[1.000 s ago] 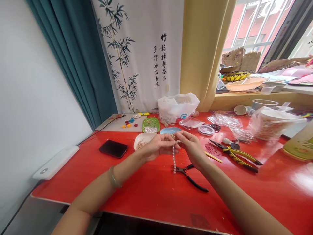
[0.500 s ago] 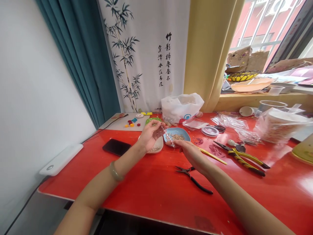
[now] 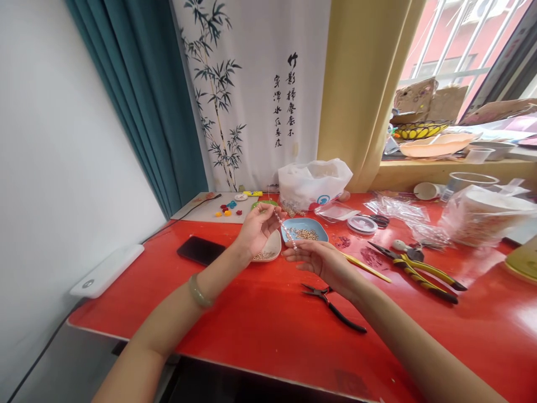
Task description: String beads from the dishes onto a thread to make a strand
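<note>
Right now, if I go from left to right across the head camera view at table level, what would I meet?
Long white plastic box, flat black phone, bare left hand, strand of small shiny pale beads, bare right hand, long-nosed pliers with yellow-and-black handles, yellowish-green container at the right edge.

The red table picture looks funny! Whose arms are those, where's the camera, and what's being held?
There's no robot here, just a person working with bare hands. The camera is worn on that person's head and looks forward and down, so you see almost what they see. The left hand holds up one end of a string of beads. The string slants down to the right hand; I can't tell if that hand grips it. On the red table lie a black phone, a blue dish with gold-coloured beads, black-handled pliers and bigger yellow-and-black pliers.
</note>
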A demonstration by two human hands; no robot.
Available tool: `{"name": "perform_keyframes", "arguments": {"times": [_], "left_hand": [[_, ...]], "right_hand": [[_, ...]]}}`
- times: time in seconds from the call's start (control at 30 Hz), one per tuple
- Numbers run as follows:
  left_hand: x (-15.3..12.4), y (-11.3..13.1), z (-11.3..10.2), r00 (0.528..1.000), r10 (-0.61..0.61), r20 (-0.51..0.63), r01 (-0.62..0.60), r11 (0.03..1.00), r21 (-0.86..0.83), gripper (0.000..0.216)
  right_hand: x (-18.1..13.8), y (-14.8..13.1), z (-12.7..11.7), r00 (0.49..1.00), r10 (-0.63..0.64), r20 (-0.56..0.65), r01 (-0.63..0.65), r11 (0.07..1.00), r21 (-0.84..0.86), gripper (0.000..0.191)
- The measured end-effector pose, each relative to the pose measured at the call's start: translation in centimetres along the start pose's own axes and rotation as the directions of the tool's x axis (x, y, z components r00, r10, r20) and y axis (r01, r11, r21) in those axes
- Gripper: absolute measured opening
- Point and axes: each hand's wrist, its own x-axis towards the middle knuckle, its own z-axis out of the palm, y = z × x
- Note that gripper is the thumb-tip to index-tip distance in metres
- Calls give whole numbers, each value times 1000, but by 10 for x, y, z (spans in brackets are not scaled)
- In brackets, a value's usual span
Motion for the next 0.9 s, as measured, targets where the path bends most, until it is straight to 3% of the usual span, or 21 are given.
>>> {"name": "perform_keyframes", "arguments": {"times": [0.9], "left_hand": [[0,-5,0,999,-21,-24,22,1000,17,8]], "right_hand": [[2,2,0,1000,10,-24,-12,997,-73,15]]}}
